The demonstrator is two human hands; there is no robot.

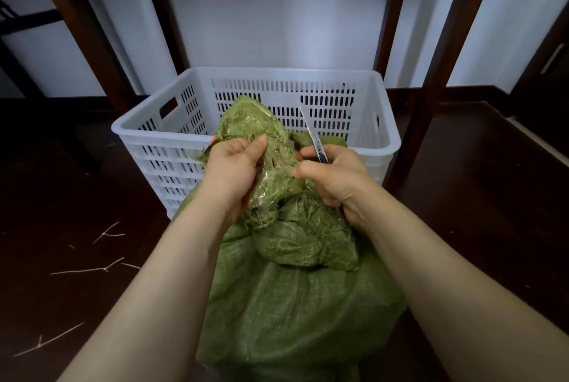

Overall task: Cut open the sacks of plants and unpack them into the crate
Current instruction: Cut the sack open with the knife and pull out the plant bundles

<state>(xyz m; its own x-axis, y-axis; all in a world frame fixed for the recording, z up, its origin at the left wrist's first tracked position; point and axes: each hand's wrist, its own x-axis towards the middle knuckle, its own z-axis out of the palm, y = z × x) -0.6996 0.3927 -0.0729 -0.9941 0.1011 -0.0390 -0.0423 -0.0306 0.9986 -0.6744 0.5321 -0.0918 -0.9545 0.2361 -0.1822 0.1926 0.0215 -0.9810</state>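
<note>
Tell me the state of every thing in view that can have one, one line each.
White slotted plastic crate: upright on the floor, no plants visible inside.
Green woven plastic sack: standing before the crate, top bunched, frayed, lifted.
Left hand: grips the sack's bunched top.
Thin metal blade: tip pointing up; knife or scissors unclear.
Right hand: holds the blade, fingertips pinching the sack.
Pale twigs: scattered on the floor.

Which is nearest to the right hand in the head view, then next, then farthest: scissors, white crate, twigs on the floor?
1. Scissors, held in the right hand.
2. White crate, just behind that hand.
3. Twigs, on the floor far to the left.
</note>
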